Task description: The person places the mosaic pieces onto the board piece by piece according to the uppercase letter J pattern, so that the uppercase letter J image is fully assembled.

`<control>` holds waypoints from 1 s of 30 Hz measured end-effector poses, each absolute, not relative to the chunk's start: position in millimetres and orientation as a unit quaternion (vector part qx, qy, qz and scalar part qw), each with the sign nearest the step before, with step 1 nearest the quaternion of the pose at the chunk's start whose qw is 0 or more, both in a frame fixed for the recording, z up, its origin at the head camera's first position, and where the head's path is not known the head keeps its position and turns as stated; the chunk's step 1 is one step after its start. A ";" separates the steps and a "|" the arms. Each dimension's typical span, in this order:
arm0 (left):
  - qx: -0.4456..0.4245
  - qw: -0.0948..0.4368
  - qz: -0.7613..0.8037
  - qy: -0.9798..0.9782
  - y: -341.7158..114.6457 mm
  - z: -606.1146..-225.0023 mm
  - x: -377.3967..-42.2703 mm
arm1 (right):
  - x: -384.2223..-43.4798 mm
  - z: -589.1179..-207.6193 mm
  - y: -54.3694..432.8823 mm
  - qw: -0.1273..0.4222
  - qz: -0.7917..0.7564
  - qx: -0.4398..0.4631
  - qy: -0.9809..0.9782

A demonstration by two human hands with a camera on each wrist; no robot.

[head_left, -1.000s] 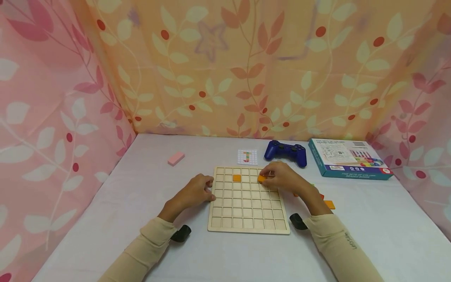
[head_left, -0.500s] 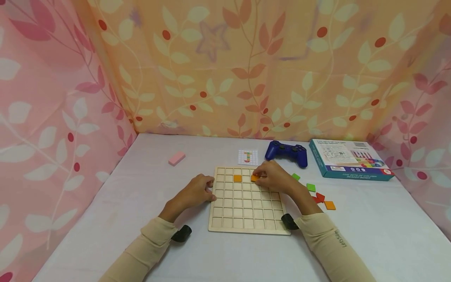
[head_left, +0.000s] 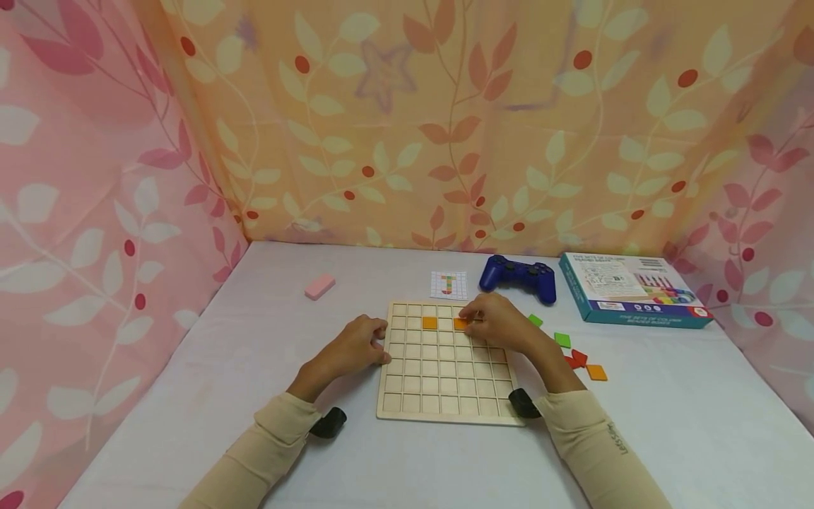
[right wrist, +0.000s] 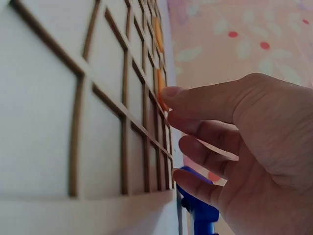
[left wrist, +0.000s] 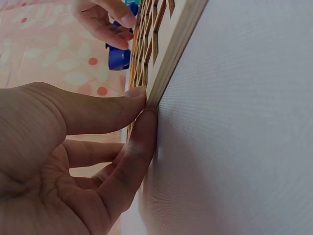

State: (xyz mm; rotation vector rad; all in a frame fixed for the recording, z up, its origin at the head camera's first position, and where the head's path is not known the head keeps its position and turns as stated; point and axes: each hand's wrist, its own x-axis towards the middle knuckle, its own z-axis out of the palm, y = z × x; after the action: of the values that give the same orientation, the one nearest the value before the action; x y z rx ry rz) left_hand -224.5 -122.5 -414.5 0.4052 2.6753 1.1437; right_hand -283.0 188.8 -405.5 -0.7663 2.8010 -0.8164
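Note:
A pale wooden grid board (head_left: 439, 367) lies on the white table. My left hand (head_left: 352, 345) holds its left edge; in the left wrist view the thumb (left wrist: 107, 110) and index finger pinch the rim. One orange square tile (head_left: 429, 323) sits in a cell of the second row from the far side. In that row, one cell further right, is a second orange tile (head_left: 460, 324). My right hand (head_left: 499, 324) has its thumb and fingertips on this tile, partly covering it. The right wrist view shows the thumb (right wrist: 200, 100) against the tile (right wrist: 161, 89).
Behind the board lie a small pattern card (head_left: 449, 285) and a blue game controller (head_left: 518, 277). A pink eraser-like block (head_left: 320, 287) is at the left. Green tiles (head_left: 562, 340), red pieces (head_left: 578, 358) and an orange tile (head_left: 596, 372) lie right of the board, below a teal box (head_left: 636, 290).
My right hand has moved left along the board with the orange tile, which now appears flat at a cell. The left hand stays at the board's edge.

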 end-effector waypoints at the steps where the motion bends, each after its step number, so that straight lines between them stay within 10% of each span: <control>1: 0.138 0.102 0.386 0.906 -122.4 -414.8 -224.7 | -283.3 -404.6 191.0 0.062 -0.272 -0.253 0.926; 30: 0.136 0.105 0.386 0.906 -122.6 -415.4 -224.5 | -281.7 -397.3 296.7 0.110 -0.290 -0.111 0.944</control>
State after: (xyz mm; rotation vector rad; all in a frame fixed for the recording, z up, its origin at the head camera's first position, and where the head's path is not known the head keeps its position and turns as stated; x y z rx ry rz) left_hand -224.5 -122.6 -415.4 0.4020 2.6715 1.1384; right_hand -281.7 296.7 -397.3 -0.3271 2.7757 -0.8519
